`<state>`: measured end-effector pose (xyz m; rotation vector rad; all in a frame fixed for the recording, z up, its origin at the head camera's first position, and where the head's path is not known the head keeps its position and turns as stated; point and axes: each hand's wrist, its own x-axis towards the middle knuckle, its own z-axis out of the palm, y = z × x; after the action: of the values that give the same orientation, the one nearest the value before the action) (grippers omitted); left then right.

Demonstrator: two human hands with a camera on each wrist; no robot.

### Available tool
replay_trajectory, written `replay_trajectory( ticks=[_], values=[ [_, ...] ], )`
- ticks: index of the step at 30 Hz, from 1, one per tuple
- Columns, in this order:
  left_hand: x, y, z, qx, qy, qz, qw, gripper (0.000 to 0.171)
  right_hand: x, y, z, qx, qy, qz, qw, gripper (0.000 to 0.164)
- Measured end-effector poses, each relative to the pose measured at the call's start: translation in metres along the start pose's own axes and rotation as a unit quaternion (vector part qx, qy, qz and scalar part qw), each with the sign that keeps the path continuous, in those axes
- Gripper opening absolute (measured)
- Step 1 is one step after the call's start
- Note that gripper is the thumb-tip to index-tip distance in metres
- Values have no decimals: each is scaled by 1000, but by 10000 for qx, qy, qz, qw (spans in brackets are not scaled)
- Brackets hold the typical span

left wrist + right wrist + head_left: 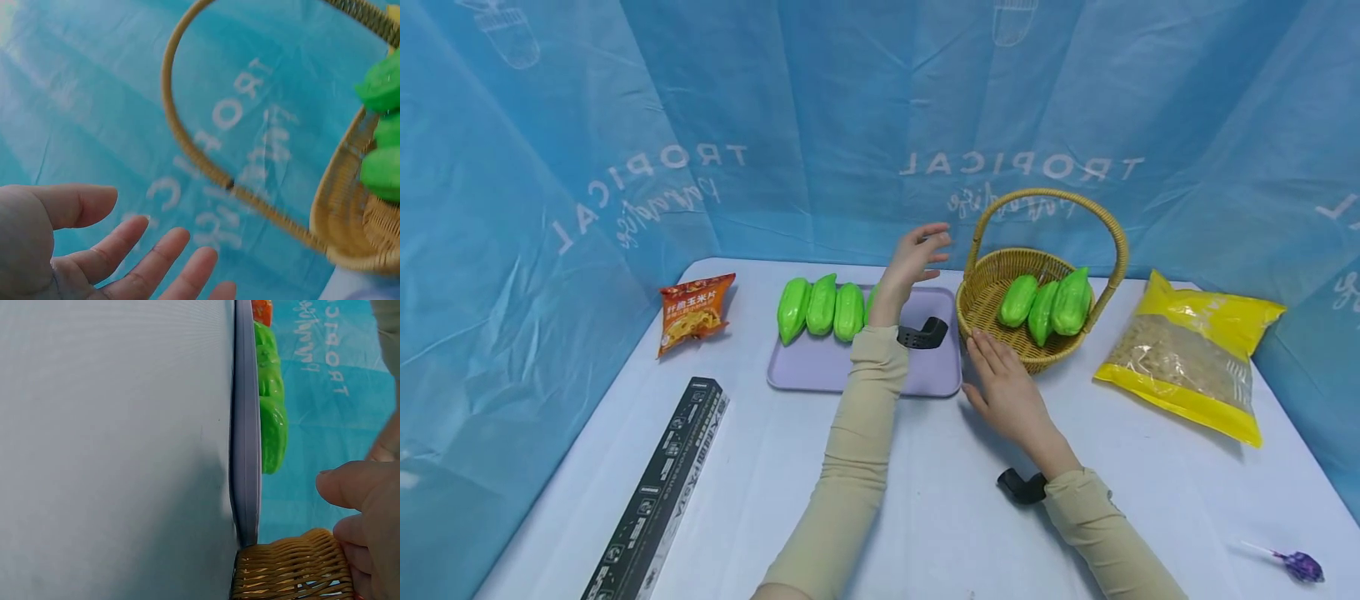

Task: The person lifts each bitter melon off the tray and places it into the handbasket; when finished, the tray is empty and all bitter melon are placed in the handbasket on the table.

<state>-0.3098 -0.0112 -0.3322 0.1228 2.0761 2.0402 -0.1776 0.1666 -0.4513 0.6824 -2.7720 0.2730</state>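
My left hand is raised over the right part of a lavender tray, its fingers loosely spread and holding nothing. In the left wrist view its fingers lie apart from the wicker basket's handle. My right hand rests with fairly straight fingers against the near left rim of the wicker basket. Three glossy green ribbed, pointed toy vegetables are visible inside that basket. Several more of the green toy vegetables stand in a row on the tray's left part; my left forearm partly hides one.
An orange snack bag lies at the back left, with a long black box in front of it. Right of the basket lies a yellow bag with a clear window. A purple lollipop sits near the front right. Blue cloth hangs behind.
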Motion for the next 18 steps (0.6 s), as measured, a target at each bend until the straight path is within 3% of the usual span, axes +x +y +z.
replay_trajectory(
  ticks=[5, 9, 18],
  values=[
    [-1, -14, -24, -285, 433, -272, 9983, 39, -1, 0, 0, 31, -32, 33, 10000, 68],
    [-3, -24, -38, -342, 870, -301, 9952, 38, -1, 0, 0, 65, 9, 20, 10000, 67],
    [-4, -41, -51, 409, 1594, -165, 9862, 41, -1, -1, 0, 93, 132, -41, 9999, 68]
  ],
)
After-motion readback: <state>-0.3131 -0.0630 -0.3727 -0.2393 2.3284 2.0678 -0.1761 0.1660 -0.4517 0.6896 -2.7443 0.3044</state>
